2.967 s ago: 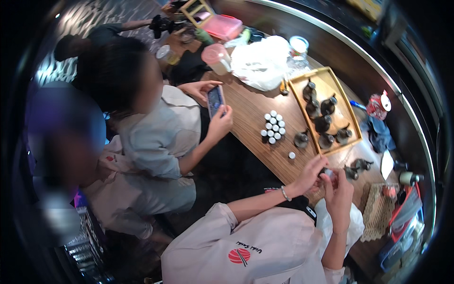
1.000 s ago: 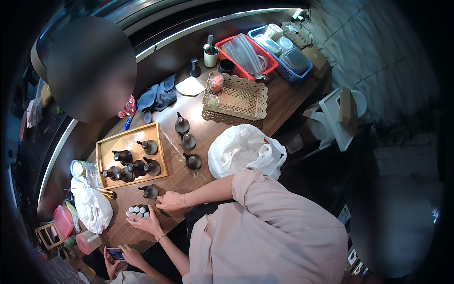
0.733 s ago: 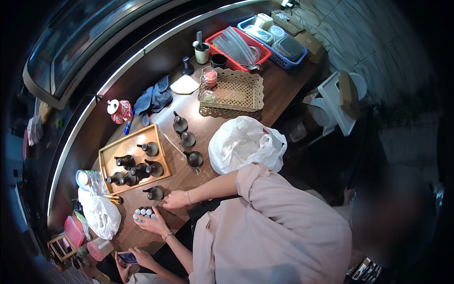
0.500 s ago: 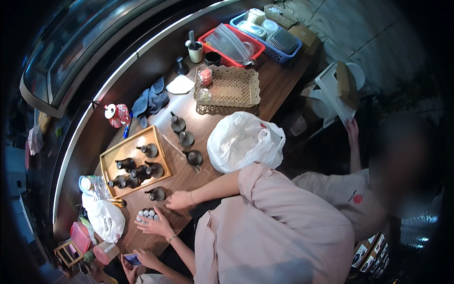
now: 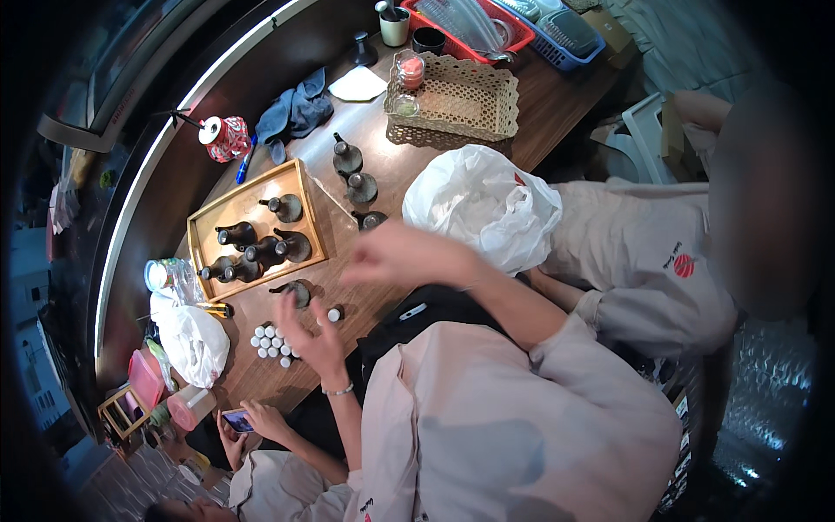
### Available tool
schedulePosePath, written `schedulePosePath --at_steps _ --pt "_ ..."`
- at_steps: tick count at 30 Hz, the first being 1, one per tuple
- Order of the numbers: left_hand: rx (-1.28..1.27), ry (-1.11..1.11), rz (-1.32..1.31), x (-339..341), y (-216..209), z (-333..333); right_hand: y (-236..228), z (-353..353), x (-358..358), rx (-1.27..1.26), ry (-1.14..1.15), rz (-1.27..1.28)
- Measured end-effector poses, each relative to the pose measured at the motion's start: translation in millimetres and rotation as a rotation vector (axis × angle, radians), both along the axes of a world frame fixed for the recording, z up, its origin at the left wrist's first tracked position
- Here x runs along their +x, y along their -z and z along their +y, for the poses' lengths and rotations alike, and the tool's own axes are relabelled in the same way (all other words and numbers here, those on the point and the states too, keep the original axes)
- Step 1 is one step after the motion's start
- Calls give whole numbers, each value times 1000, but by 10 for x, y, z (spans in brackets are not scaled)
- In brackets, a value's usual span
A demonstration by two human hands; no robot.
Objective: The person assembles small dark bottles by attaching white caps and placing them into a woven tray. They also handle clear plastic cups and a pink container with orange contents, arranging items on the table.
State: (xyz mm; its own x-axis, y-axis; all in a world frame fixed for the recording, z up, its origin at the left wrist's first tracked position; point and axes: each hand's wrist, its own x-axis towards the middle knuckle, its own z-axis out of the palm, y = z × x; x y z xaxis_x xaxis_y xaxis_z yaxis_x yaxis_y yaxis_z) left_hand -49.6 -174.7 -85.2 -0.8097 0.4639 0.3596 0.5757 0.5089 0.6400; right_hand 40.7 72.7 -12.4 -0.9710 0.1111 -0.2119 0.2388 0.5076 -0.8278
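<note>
Just above the brown wooden desk, the left hand is spread with open fingers, nothing gripped, beside a small white-capped dark bottle and a cluster of white caps. Blurred, the right hand is raised near a dark ceramic bottle; its grip cannot be told

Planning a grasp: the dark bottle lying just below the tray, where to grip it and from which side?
Grip the bottle by its round body, coming from above. It lies tipped with its thin neck toward the left, close under the tray edge, and the left hand sits just below, so only the top looks free.
</note>
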Motion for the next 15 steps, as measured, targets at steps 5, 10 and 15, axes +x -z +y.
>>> schedulePosePath --at_steps 5,10,15 --pt "116 617 -253 404 -455 1157 -375 803 1239 388 740 -249" --pt "-121 723 137 716 -220 2134 699 512 1412 554 602 -394" --pt "-191 798 -146 554 -377 1984 716 436 1553 418 955 -61"
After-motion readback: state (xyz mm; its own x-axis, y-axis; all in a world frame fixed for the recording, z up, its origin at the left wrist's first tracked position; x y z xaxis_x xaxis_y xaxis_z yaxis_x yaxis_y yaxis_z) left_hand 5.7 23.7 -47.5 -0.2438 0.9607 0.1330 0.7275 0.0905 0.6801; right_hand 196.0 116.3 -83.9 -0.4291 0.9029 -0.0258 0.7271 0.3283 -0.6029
